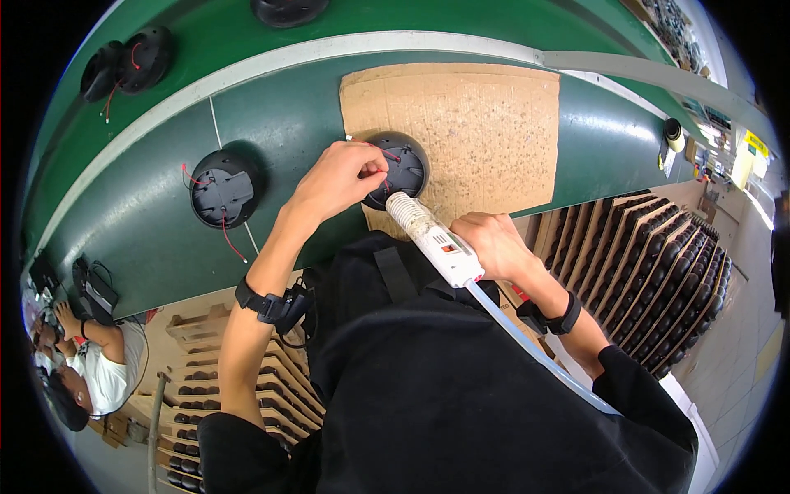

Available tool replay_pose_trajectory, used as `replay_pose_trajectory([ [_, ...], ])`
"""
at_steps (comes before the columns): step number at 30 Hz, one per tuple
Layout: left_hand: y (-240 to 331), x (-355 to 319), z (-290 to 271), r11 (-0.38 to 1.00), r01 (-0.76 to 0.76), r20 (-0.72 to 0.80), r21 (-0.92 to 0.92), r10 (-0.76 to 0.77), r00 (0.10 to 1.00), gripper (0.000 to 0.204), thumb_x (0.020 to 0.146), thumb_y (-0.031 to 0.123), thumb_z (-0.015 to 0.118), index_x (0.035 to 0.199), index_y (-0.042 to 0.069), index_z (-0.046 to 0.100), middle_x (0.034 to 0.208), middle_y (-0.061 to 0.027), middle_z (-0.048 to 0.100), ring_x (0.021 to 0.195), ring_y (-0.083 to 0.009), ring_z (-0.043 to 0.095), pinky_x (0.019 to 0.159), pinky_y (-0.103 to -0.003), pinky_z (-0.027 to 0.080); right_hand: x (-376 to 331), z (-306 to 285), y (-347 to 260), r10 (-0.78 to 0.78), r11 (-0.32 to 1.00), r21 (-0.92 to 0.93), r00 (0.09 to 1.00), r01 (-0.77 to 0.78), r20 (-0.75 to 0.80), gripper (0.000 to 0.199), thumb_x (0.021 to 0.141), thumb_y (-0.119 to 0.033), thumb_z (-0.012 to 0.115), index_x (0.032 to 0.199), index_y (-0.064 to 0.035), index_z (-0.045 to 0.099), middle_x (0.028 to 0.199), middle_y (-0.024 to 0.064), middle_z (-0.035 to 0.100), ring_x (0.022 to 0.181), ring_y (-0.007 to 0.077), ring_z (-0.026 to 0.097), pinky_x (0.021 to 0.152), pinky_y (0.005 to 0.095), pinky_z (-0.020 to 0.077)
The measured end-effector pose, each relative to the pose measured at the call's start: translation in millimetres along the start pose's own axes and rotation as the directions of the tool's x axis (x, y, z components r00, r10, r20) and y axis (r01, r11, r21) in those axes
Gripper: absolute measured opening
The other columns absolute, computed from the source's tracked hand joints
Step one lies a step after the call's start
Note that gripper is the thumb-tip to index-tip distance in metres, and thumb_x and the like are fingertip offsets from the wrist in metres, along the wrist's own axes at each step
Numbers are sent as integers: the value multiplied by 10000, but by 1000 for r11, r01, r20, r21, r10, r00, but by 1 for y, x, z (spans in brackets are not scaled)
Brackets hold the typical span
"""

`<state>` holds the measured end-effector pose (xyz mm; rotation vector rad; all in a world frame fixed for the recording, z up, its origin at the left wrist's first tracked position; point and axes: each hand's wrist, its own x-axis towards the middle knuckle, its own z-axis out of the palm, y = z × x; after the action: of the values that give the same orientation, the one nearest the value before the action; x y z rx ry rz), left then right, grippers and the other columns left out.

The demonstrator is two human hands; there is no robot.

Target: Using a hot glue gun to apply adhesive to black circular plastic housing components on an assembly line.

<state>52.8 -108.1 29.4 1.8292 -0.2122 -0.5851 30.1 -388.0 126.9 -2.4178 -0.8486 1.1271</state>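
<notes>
A round black part with red wires (403,167) lies on a brown cardboard sheet (477,123) at the near edge of the green belt. My left hand (341,177) rests on the part's left side, fingers pinched on a wire at its top. A white hot glue gun (432,239) is gripped in my right hand (494,243), its nozzle pointing at the part's lower edge. The gun's pale cord (535,354) trails down over my black apron.
Another round black part with red wires (224,188) lies to the left on the green belt (148,214). More black parts (127,64) sit on the far belt. Stacked trays of black pieces (658,272) stand at right and lower left. A seated person (90,362) works at far left.
</notes>
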Motion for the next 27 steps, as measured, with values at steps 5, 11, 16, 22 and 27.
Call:
replay_pose_trajectory([
  [5, -1, -14, -7, 998, 59, 5, -27, -59, 998, 99, 851, 44, 732, 924, -15, 700, 843, -86, 691, 772, -168, 661, 687, -317, 549, -2, -1, -2, 9, 1000, -13, 1000, -9, -14, 256, 718, -282, 694, 832, -72, 604, 739, 133, 604, 781, 365, 628, 663, 469, 458],
  [11, -7, -37, -7, 993, 92, 80, -71, -86, 993, 81, 838, 28, 730, 911, -4, 714, 845, -83, 691, 772, -170, 658, 675, -311, 532, -5, -1, -1, 21, 999, -26, 999, -22, -31, 266, 715, -279, 697, 868, -68, 641, 757, 139, 625, 793, 362, 637, 677, 464, 471],
  [16, -12, -44, 3, 990, 108, 174, -87, -92, 981, 95, 818, 20, 731, 909, -3, 718, 861, -95, 695, 781, -184, 658, 676, -331, 529, -3, 0, 0, 1, 1000, -3, 1000, -1, -27, 267, 718, -274, 692, 875, -63, 644, 759, 141, 626, 790, 366, 637, 683, 461, 473],
  [22, -17, -46, 8, 994, 86, 172, -67, -74, 982, 105, 820, 19, 731, 919, -6, 704, 877, -103, 697, 786, -197, 661, 686, -335, 538, -2, -7, -6, -20, 998, -52, 1000, 19, -18, 290, 693, -255, 711, 868, -43, 620, 783, 150, 624, 812, 365, 631, 680, 462, 474],
  [27, -17, -47, 4, 993, 85, 156, -80, -72, 985, 107, 823, 23, 729, 922, -4, 699, 880, -100, 696, 788, -199, 662, 693, -338, 543, -5, -15, -10, -65, 998, -12, 997, 64, -47, 333, 664, -217, 733, 904, -24, 608, 821, 163, 624, 846, 373, 630, 691, 460, 485],
])
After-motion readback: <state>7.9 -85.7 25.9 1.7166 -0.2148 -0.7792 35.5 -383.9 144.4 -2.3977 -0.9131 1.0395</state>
